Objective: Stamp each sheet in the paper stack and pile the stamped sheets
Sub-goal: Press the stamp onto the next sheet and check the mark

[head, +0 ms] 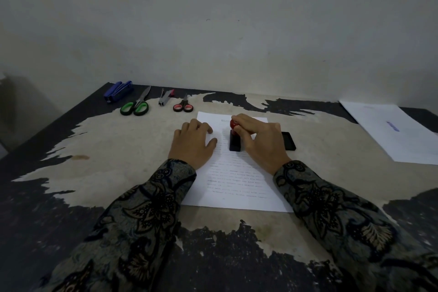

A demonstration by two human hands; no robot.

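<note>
A printed white paper stack (pixel 237 182) lies in front of me on the worn table (pixel 118 149). My right hand (pixel 260 140) grips the red knob of a stamp (pixel 235 140), whose black base stands on the upper part of the top sheet. My left hand (pixel 193 143) rests flat on the sheet's left edge, fingers relaxed. A black ink pad (pixel 289 141) lies just right of my right hand, partly hidden by it. At the far right lies a white sheet (pixel 398 135) bearing a blue stamp mark.
Along the table's back edge sit a blue stapler (pixel 118 91), green-handled scissors (pixel 135 106), a staple remover (pixel 166 97) and small red-handled scissors (pixel 183 106). A plain wall stands behind the table. Patterned sleeves cover both forearms.
</note>
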